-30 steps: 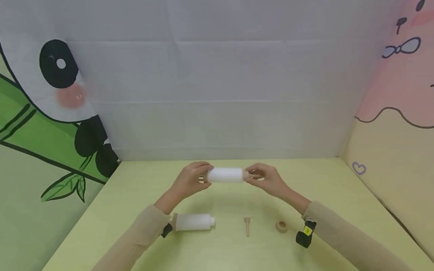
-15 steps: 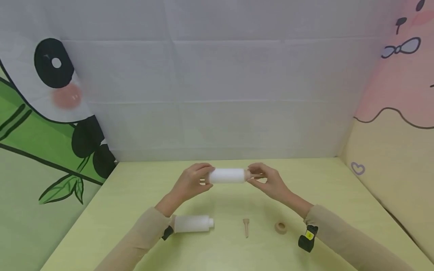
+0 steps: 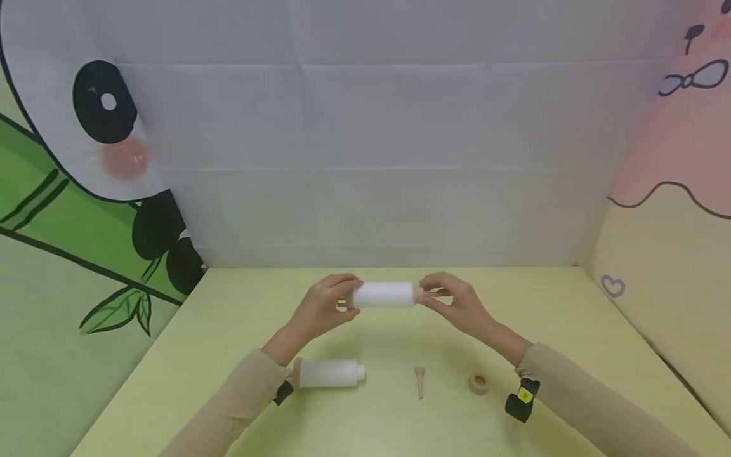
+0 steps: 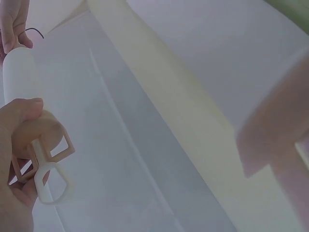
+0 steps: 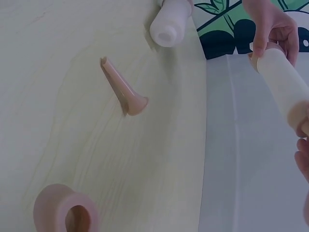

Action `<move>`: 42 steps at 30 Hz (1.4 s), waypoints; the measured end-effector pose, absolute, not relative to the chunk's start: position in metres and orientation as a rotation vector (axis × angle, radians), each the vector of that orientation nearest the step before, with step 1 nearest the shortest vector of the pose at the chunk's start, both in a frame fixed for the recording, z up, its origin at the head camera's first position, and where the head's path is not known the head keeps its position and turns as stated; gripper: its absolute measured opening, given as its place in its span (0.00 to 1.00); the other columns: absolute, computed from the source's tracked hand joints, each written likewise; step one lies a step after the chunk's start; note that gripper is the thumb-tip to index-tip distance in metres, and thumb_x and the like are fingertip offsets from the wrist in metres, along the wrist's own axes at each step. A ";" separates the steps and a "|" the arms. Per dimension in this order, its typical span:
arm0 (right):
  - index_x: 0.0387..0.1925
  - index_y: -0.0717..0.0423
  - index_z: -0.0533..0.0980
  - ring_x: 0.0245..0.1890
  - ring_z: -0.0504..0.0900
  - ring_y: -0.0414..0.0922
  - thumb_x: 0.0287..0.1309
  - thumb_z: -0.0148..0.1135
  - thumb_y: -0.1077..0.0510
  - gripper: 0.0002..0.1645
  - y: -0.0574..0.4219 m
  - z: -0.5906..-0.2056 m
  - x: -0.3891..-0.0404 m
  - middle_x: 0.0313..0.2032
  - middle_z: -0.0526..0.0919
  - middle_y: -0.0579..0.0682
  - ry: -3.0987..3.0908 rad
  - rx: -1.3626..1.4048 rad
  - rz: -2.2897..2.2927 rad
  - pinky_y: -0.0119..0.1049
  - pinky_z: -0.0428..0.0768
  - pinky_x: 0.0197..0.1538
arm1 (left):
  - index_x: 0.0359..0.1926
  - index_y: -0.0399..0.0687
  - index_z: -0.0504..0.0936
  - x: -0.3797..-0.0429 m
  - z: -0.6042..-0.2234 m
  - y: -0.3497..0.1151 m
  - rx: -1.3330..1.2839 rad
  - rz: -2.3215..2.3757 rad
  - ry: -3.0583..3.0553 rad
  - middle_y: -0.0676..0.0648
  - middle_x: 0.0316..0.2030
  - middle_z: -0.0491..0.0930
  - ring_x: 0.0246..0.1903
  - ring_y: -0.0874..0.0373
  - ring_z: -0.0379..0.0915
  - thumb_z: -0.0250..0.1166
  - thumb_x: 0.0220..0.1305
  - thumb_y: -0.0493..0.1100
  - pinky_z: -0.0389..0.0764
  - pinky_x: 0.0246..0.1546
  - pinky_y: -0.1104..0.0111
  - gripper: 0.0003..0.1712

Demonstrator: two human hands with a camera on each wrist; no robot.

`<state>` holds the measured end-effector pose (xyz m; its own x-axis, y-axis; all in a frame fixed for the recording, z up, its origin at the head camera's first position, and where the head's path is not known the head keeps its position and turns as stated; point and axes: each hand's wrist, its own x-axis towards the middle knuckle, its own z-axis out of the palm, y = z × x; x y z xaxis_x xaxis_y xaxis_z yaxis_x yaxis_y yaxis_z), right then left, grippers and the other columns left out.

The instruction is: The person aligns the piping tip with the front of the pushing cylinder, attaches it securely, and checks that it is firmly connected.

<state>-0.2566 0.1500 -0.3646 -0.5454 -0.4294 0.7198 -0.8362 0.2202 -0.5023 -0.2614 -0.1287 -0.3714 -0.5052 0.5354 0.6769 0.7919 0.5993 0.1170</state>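
Observation:
My left hand (image 3: 321, 303) grips a large white icing syringe (image 3: 384, 295) by its tan collar, above the table. In the left wrist view, tan finger loops (image 4: 66, 152) and a white pull ring (image 4: 48, 199) stick out from that end. At the other end, my right hand (image 3: 457, 301) pinches a tan nozzle (image 3: 419, 294), its narrow tip pointing right between the fingers. A second white syringe body (image 3: 328, 373) lies on its side near my left sleeve. A loose tan nozzle (image 3: 419, 381) and a tan ring-shaped cap (image 3: 473, 384) are on the table.
The pale yellow table (image 3: 388, 419) ends at a white backdrop (image 3: 371, 209). Cartoon-printed panels stand left (image 3: 34, 304) and right (image 3: 662, 254). A black wrist camera (image 3: 520, 406) hangs below my right cuff.
Both hands and the syringe have shifted slightly to the right, partly with the view. My right fingers have changed position around the nozzle. The things on the table lie as before.

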 end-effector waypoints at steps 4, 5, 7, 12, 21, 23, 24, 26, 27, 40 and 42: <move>0.36 0.70 0.74 0.35 0.79 0.56 0.39 0.66 0.77 0.17 0.150 -0.373 -0.264 0.36 0.78 0.63 -1.998 1.229 1.255 0.45 0.81 0.34 | 0.43 0.37 0.79 -0.260 -0.370 -0.130 -1.041 -0.564 -2.233 0.40 0.41 0.78 0.40 0.48 0.76 0.76 0.34 0.32 0.81 0.30 0.69 0.27; 0.36 0.70 0.75 0.36 0.79 0.55 0.38 0.66 0.77 0.18 0.150 -0.377 -0.266 0.36 0.78 0.63 -1.991 1.238 1.247 0.45 0.81 0.34 | 0.43 0.37 0.79 -0.260 -0.370 -0.130 -1.039 -0.565 -2.233 0.40 0.41 0.78 0.40 0.48 0.76 0.76 0.34 0.32 0.81 0.30 0.69 0.27; 0.37 0.68 0.75 0.36 0.79 0.55 0.37 0.68 0.76 0.20 0.151 -0.384 -0.272 0.37 0.78 0.62 -1.993 1.247 1.229 0.45 0.81 0.34 | 0.42 0.37 0.79 -0.260 -0.369 -0.130 -1.036 -0.569 -2.233 0.40 0.41 0.78 0.40 0.48 0.76 0.76 0.34 0.32 0.81 0.30 0.68 0.27; 0.40 0.64 0.75 0.38 0.80 0.51 0.37 0.70 0.73 0.23 0.154 -0.394 -0.279 0.39 0.79 0.58 -2.037 1.236 1.183 0.39 0.81 0.36 | 0.42 0.38 0.80 -0.260 -0.370 -0.130 -1.032 -0.568 -2.237 0.40 0.41 0.78 0.40 0.48 0.76 0.75 0.34 0.31 0.81 0.31 0.68 0.27; 0.44 0.61 0.76 0.38 0.82 0.45 0.46 0.67 0.67 0.19 0.155 -0.396 -0.279 0.41 0.81 0.54 -2.169 1.162 1.205 0.34 0.81 0.37 | 0.43 0.38 0.79 -0.257 -0.371 -0.132 -1.015 -0.543 -2.231 0.40 0.42 0.78 0.41 0.48 0.75 0.76 0.34 0.32 0.81 0.31 0.68 0.28; 0.44 0.61 0.76 0.38 0.81 0.47 0.46 0.66 0.67 0.20 0.155 -0.395 -0.280 0.42 0.80 0.55 -2.151 1.182 1.202 0.35 0.81 0.36 | 0.43 0.38 0.79 -0.257 -0.372 -0.132 -1.015 -0.543 -2.227 0.40 0.42 0.78 0.41 0.48 0.75 0.76 0.34 0.32 0.81 0.31 0.68 0.28; 0.44 0.62 0.76 0.39 0.81 0.48 0.45 0.67 0.68 0.20 0.155 -0.395 -0.281 0.43 0.80 0.56 -2.131 1.194 1.201 0.36 0.81 0.36 | 0.43 0.38 0.79 -0.256 -0.372 -0.132 -1.020 -0.541 -2.222 0.40 0.42 0.78 0.41 0.47 0.75 0.76 0.34 0.32 0.81 0.31 0.68 0.28; 0.43 0.63 0.76 0.38 0.81 0.49 0.43 0.67 0.71 0.21 0.155 -0.394 -0.281 0.42 0.79 0.58 -2.079 1.221 1.191 0.37 0.81 0.35 | 0.43 0.38 0.79 -0.257 -0.373 -0.132 -1.028 -0.533 -2.219 0.40 0.42 0.78 0.41 0.48 0.75 0.76 0.34 0.33 0.81 0.31 0.69 0.28; 0.42 0.64 0.76 0.37 0.80 0.51 0.41 0.68 0.72 0.21 0.154 -0.393 -0.280 0.41 0.79 0.59 -2.049 1.236 1.186 0.38 0.82 0.35 | 0.43 0.38 0.79 -0.257 -0.374 -0.132 -1.032 -0.532 -2.215 0.40 0.42 0.78 0.41 0.48 0.75 0.76 0.34 0.32 0.81 0.30 0.69 0.28; 0.40 0.67 0.75 0.36 0.80 0.53 0.36 0.68 0.76 0.23 0.149 -0.385 -0.266 0.38 0.79 0.59 -2.036 1.233 1.190 0.42 0.81 0.33 | 0.42 0.38 0.79 -0.257 -0.372 -0.133 -1.039 -0.532 -2.203 0.41 0.41 0.78 0.40 0.48 0.76 0.76 0.34 0.32 0.81 0.29 0.69 0.27; 0.42 0.64 0.75 0.37 0.81 0.51 0.39 0.68 0.74 0.23 0.151 -0.393 -0.270 0.39 0.79 0.57 -2.071 1.211 1.198 0.40 0.81 0.34 | 0.42 0.38 0.80 -0.257 -0.372 -0.133 -1.042 -0.527 -2.205 0.41 0.41 0.78 0.40 0.49 0.75 0.76 0.33 0.32 0.81 0.30 0.69 0.28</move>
